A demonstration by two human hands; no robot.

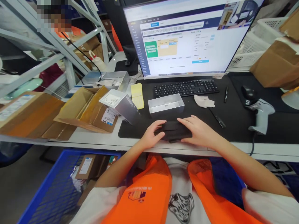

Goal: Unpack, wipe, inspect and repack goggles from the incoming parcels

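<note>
A flat black pouch-like object [173,130] lies on the black desk mat [233,115] near the front edge. My left hand [151,136] grips its left end, fingers curled around it. My right hand [197,130] rests on its right side, fingers pressed on top and thumb underneath. Just behind the object stands an open silver box tray [165,103]. To the left a silver box lid [118,104] leans tilted against an opened cardboard box [86,109].
A keyboard [185,87] and large monitor [187,37] stand behind. Barcode scanner [259,113], mouse [248,91], pens [217,117] and crumpled paper [203,101] lie right. Yellow notes [137,95] and cardboard boxes [25,113] sit left. A blue crate [58,186] is below.
</note>
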